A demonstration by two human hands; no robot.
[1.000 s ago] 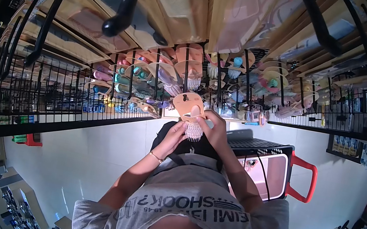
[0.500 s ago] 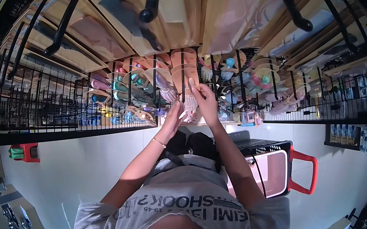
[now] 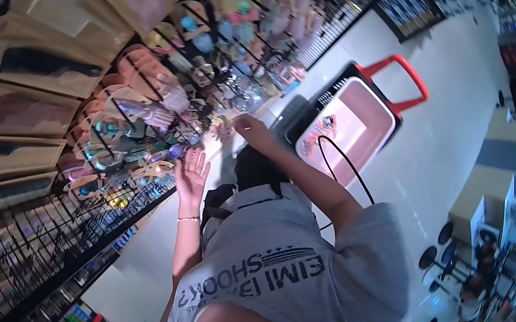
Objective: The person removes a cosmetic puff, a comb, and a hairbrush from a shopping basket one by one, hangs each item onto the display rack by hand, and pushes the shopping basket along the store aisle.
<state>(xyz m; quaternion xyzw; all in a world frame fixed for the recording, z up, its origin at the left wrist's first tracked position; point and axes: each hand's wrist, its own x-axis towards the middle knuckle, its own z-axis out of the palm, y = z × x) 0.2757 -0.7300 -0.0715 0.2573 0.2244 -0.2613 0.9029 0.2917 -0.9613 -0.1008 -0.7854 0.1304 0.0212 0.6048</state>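
Observation:
My left hand [image 3: 192, 173], with a thin bracelet at the wrist, is open with spread fingers and holds nothing. It is beside the lower packages of the hanging display. My right hand [image 3: 249, 130] has curled fingers; a small blurred pale-yellow and pink item [image 3: 220, 128] lies at its fingertips, and whether it is gripped is unclear. Left of both hands, orange-carded brushes [image 3: 149, 73] hang on black hooks, with purple and teal packaged items [image 3: 115, 129] below them.
Right of my right hand stands a pink-lined basket [image 3: 373, 116] with a red handle [image 3: 415, 89] and small items inside. Large carded combs [image 3: 47, 65] hang at the left. A black wire rack [image 3: 40, 260] runs along the lower left. Shelves [image 3: 500, 197] stand at the far right.
The view has turned toward the right, bringing the basket nearer the middle. Both hands have come away from the orange-carded brush, which they held earlier, and my left hand has opened.

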